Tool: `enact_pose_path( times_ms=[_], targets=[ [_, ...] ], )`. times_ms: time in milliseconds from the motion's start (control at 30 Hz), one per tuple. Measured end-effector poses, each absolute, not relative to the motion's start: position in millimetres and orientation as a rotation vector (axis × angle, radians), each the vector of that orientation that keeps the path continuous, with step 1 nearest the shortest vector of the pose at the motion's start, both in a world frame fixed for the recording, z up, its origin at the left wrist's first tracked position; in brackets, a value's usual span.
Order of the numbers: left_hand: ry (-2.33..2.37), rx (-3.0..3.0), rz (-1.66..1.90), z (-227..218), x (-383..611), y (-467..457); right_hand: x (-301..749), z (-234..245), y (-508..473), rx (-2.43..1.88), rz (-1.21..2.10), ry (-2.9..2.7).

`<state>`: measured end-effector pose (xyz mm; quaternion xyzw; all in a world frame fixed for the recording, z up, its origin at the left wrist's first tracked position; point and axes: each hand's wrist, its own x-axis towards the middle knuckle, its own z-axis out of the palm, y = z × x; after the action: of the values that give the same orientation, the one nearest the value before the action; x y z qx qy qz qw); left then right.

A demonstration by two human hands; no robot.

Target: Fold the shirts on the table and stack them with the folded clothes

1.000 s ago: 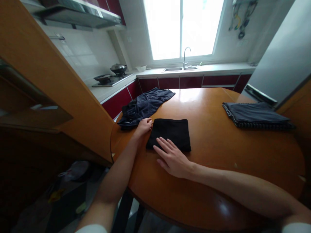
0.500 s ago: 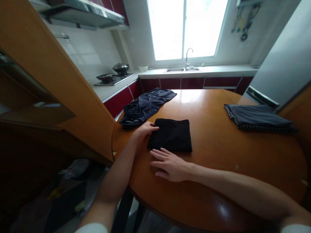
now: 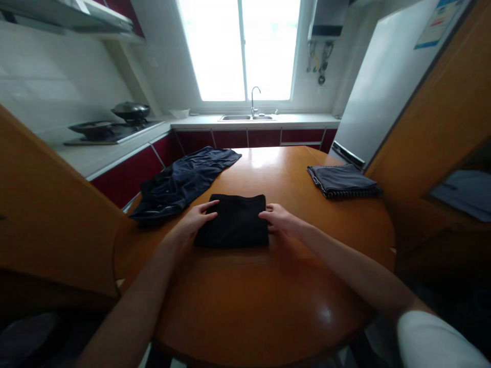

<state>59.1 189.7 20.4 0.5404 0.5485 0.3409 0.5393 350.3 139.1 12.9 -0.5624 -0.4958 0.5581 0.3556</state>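
Note:
A folded black garment (image 3: 235,223) lies flat on the wooden table in front of me, a neat near-rectangle. My left hand (image 3: 195,221) holds its left edge, with thumb and forefinger lying on top of the cloth and the other fingers out of sight. At the right edge, my right hand (image 3: 281,220) grips the cloth with the thumb on top; some of its fingers are tucked along or under the side. Just beyond my left hand a dark navy garment (image 3: 184,179) is spread loosely.
A grey folded stack of cloth (image 3: 343,181) sits toward the table's right side. The round wooden table (image 3: 245,301) has its curved edge close to me. Behind it are a counter with a sink (image 3: 245,117), a stove with pans (image 3: 130,112) and a fridge (image 3: 383,87).
My right hand has moved from the near edge of the black garment to its right edge and taken hold there. My left hand stays at the left edge. The view has turned right.

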Motion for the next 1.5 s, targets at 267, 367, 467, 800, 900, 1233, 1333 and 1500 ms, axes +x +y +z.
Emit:
enact_pose_path(
  times_ms=[267, 367, 467, 800, 900, 1233, 1333, 1500],
  targets=[
    [1.266, 1.562, 1.039, 26.8, 73.6, 183.2, 347.7, 4.5, 146.5, -1.341, 1.760, -0.852],
    [1.209, 1.653, 1.093, 33.6, 77.6, 178.7, 343.7, 1.1, 141.9, -1.226, 1.770, -0.839],
    [1.166, 1.721, 1.179, 42.6, 83.2, 175.5, 349.6, 6.9, 131.7, -1.098, 1.696, -0.848],
    [0.794, 1.915, 1.219, 62.7, 186.5, 203.6, 455.6, 26.9, 106.9, -0.881, 1.392, -0.822],
    [0.657, 1.969, 1.170, 57.4, 242.8, 221.4, 503.9, 32.6, 99.5, -0.957, 1.230, -0.775],
    [0.329, 2.032, 1.246, 29.9, 429.9, 265.5, 684.1, 75.5, 128.5, -1.276, 0.859, -0.785],
    [0.376, 1.953, 1.267, 34.3, 465.9, 279.9, 721.0, 89.3, 158.4, -1.324, 0.939, -0.796],
    [0.534, 1.839, 1.304, 32.0, 480.5, 302.2, 742.5, 101.2, 214.3, -1.408, 1.172, -0.804]
  ],
)
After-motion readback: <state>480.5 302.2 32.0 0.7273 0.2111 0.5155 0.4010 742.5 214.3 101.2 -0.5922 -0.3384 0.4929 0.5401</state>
